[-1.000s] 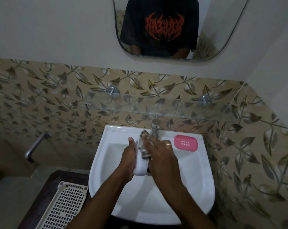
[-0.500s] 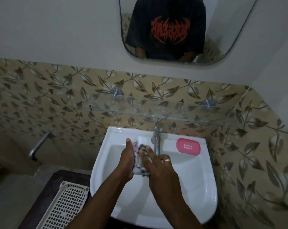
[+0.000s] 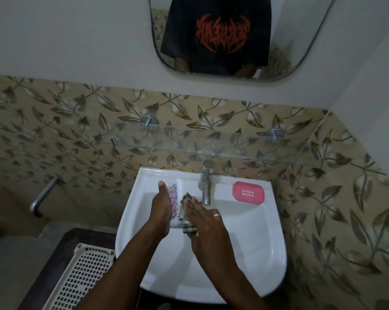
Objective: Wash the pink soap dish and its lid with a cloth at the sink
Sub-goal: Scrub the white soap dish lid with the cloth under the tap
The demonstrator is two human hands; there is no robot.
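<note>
- Checked cloth (image 3: 188,222), dark and pale, sits bunched under the right hand (image 3: 205,222); that hand's fingers (image 3: 194,203) lie pressed together, pinning the cloth flat against the face of the lid.
- Left hand (image 3: 161,209) holds the soap dish lid (image 3: 173,203) on edge over the basin, thumb pointing up along its back, fingers curled round its far side and mostly hidden; the grip looks closed on the lid.
- The lid shows a pale pink face with a dark printed pattern and a white lower end; it is tilted nearly upright, between the two palms.
- A ring sits on one finger of the right hand.
- Just right of the hands stands the chrome tap (image 3: 205,184); whether water runs from it I cannot tell.
- The pink soap dish (image 3: 248,193) lies flat on the back ledge of the white sink (image 3: 267,265), to the right of the tap and well apart from the hands, its slotted base up.
- A white perforated basket (image 3: 77,280) rests on the dark bench (image 3: 55,253) at the left of the sink.
- Step in hand, as I judge it: scrubbing the lid with the cloth; the dish looks not yet dealt with.
- The next move likely calls for turning the lid to wipe its other face and rim, rinsing it, setting it aside, then reaching right past the tap for the dish without knocking it off the ledge.
</note>
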